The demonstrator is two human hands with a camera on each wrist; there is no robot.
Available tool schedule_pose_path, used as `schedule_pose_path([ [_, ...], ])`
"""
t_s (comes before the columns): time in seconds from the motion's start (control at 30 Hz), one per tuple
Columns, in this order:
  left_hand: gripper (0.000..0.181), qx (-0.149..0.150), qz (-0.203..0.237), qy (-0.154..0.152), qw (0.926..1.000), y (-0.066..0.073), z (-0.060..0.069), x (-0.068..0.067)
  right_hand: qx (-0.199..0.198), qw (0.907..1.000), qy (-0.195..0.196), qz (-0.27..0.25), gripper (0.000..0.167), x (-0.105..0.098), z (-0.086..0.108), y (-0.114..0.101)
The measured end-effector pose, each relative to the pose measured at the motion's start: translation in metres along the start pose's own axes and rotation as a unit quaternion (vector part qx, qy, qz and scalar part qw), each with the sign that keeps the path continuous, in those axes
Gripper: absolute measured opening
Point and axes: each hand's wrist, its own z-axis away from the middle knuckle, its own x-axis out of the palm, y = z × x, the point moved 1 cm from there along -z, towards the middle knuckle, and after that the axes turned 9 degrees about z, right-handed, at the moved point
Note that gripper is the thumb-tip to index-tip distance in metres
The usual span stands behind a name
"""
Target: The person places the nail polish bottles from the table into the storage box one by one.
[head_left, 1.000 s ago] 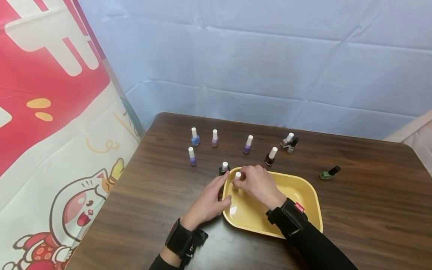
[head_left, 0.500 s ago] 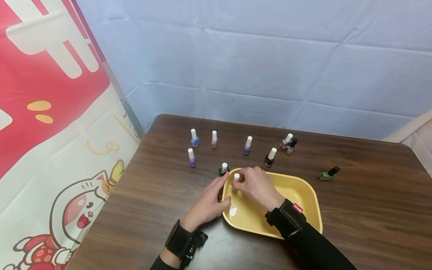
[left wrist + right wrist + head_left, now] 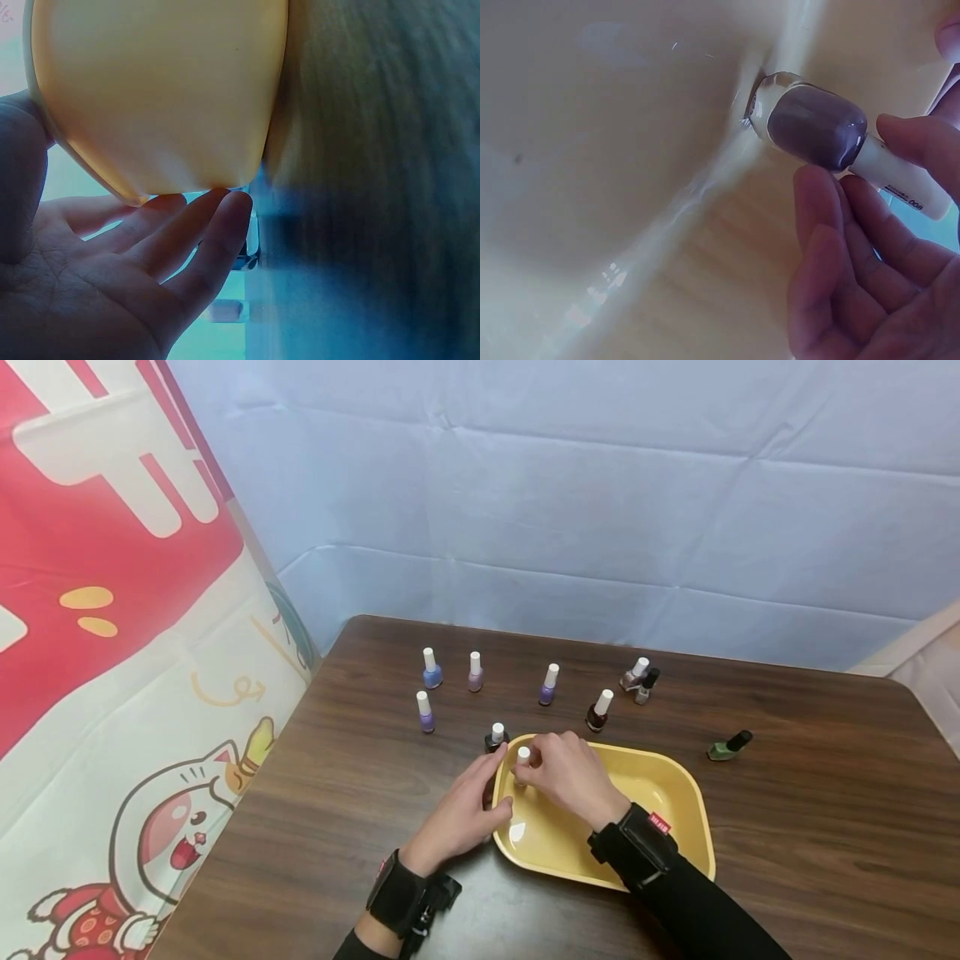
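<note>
In the head view, my right hand [image 3: 573, 781] reaches into the left end of a yellow tray [image 3: 652, 785]. Thumb and fingers pinch the white cap of a nail polish bottle [image 3: 817, 126], which holds greyish-mauve polish. Its base meets the tray's inner corner in the right wrist view. My left hand [image 3: 467, 810] lies along the tray's left end, its fingers extended against the outer wall and the thumb by the rim, as the left wrist view shows. Just past its fingertips stands a dark nail polish bottle [image 3: 496, 739], partly hidden.
Several more polish bottles stand behind the tray: blue [image 3: 432, 672], lilac [image 3: 476, 673], two purple ones [image 3: 426, 714] and a dark brown one [image 3: 597, 714]. Two bottles [image 3: 636, 675] sit close together farther right. A green bottle [image 3: 726, 747] lies right of the tray.
The bottle in my right hand has shifted very slightly left inside the tray. Both hands hold nearly the same places, and the whole head view has drifted a little.
</note>
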Motion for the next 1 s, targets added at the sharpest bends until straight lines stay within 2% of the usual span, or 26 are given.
schedule_pose_path([
  [0.47,0.075,-0.007,-0.002,-0.001,1.0000,0.001,0.001,0.000,0.001,0.9999,-0.011,0.009,0.025,-0.007,0.003,-0.001],
  [0.67,0.074,0.008,0.002,-0.002,1.0000,0.000,-0.001,0.003,-0.004,0.9999,0.004,0.015,0.028,-0.015,0.008,0.005],
  [0.83,0.073,0.008,0.014,0.003,0.9999,0.000,0.001,0.003,-0.006,0.9999,0.010,0.005,0.035,-0.030,0.016,0.010],
  [1.0,0.073,-0.004,0.015,0.005,0.9999,0.002,0.001,0.002,0.006,0.9997,0.017,-0.013,0.035,-0.056,0.028,0.019],
])
